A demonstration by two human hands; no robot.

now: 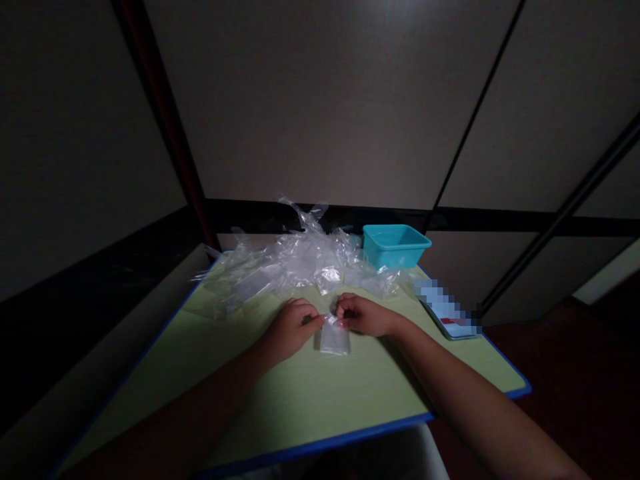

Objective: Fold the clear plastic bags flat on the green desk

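Centrally, one clear plastic piece (335, 340) lies on one blue-edged table (300, 407), far end clamped between fingertips of left hand (294, 325) and right hand (367, 315). Beyond: one plastic heap (300, 260), pieces uncountable; one turquoise tub (395, 256). Right: one phone (447, 311), screen pixelated, unreadable.

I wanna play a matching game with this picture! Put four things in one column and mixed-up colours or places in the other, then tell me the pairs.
Things:
1. tub
2. small plastic piece
3. plastic heap
4. table

Clues:
A. green top, blue edge
B. left of the tub, see-through
C. between left hand and right hand
D. turquoise

Pairs: 1-D, 2-C, 3-B, 4-A
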